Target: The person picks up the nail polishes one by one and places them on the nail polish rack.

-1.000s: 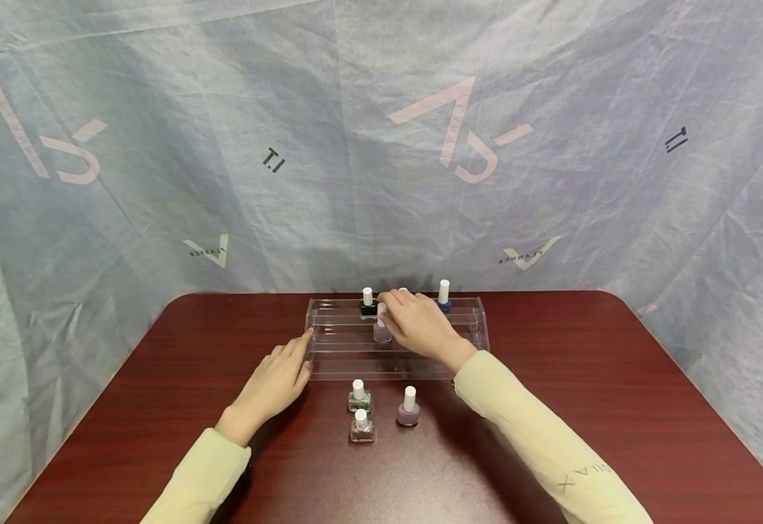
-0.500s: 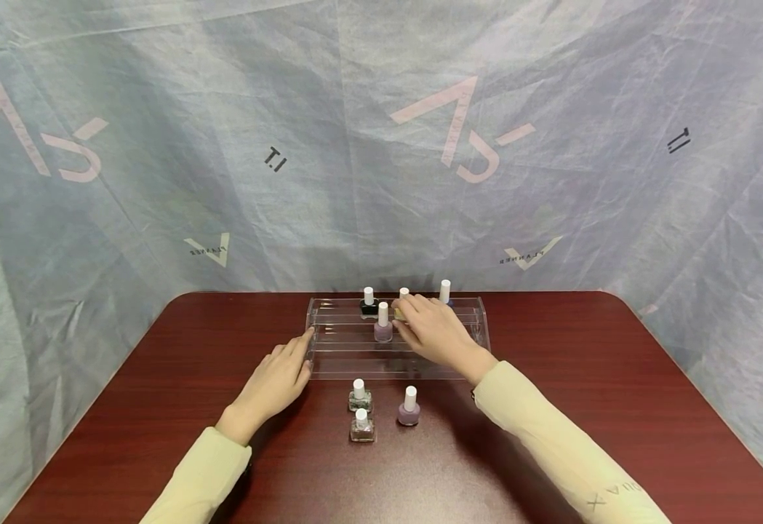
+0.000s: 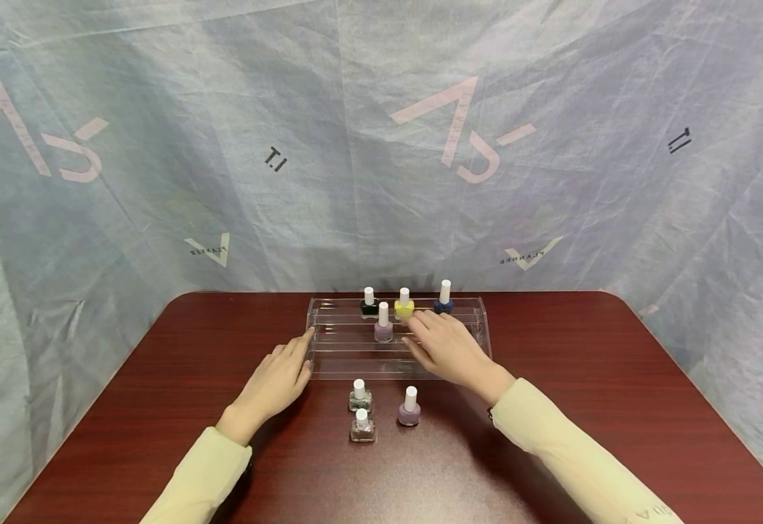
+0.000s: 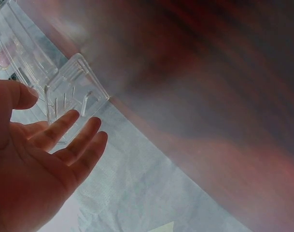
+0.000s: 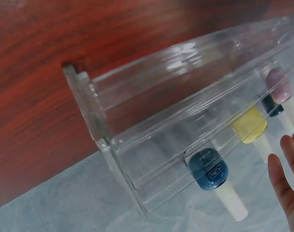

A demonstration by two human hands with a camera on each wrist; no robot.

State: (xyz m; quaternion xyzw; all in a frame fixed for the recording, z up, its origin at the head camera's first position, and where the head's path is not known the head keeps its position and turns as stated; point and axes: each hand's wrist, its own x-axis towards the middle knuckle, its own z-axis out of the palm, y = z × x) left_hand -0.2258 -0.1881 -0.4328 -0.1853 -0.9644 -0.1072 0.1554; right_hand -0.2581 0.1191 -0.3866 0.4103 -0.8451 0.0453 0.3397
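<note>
A clear tiered rack (image 3: 342, 366) stands at the back of the table. Its top tier carries a black nail polish bottle (image 3: 369, 308), a yellow one (image 3: 404, 309) and a blue one (image 5: 208, 169). On the tier below stands a mauve nail polish bottle (image 3: 383, 332). My left hand (image 3: 270, 386) touches the rack's left side with extended fingers; its palm shows in the left wrist view. My right hand (image 3: 449, 348) is over the rack's right half, fingers loosely bent and holding nothing, close to the yellow bottle.
Before the rack, on the dark red table (image 3: 289, 473), stand two glittery nail polish bottles, one greenish (image 3: 359, 400) and one brownish (image 3: 363, 431). A second mauve bottle (image 3: 409, 414) is to their right. A grey cloth (image 3: 329, 218) hangs behind the table.
My right hand has let go of the mauve bottle on the middle tier and drawn back to the right and toward me, uncovering the yellow and blue bottles. My left hand stays put.
</note>
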